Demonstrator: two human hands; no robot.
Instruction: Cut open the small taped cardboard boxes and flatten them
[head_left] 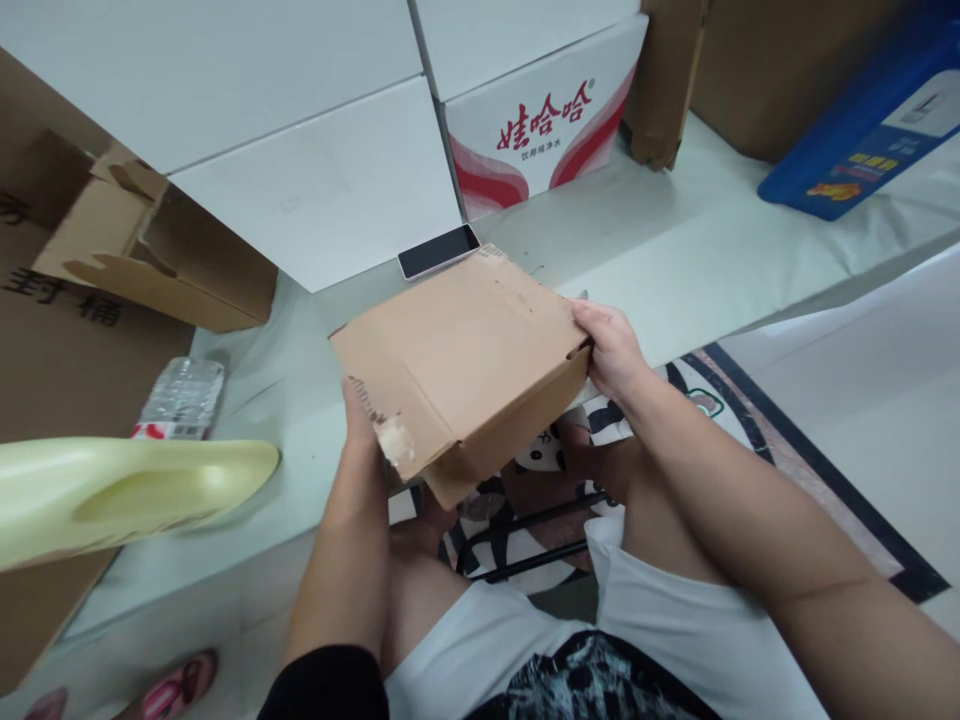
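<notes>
A brown cardboard box [465, 345] is held up between both hands at the front edge of the covered table. My left hand [361, 425] grips its left side, with most of the fingers hidden beneath. On the opposite side, my right hand [609, 345] holds the right corner, thumb resting near the top edge. The box is tilted, and a flap hangs down at its near left corner. Scuffs and a torn pale patch mark its top. Just behind it, a phone [439, 251] with a dark screen lies against the white cartons.
White cartons [322, 185] and a red-and-white printed carton [544, 120] line the back. At left are an open cardboard box [187, 260], a water bottle [184, 395] and a pale yellow plastic object [135, 490]. A blue jug [862, 130] stands right. Another person's foot [180, 685] shows below.
</notes>
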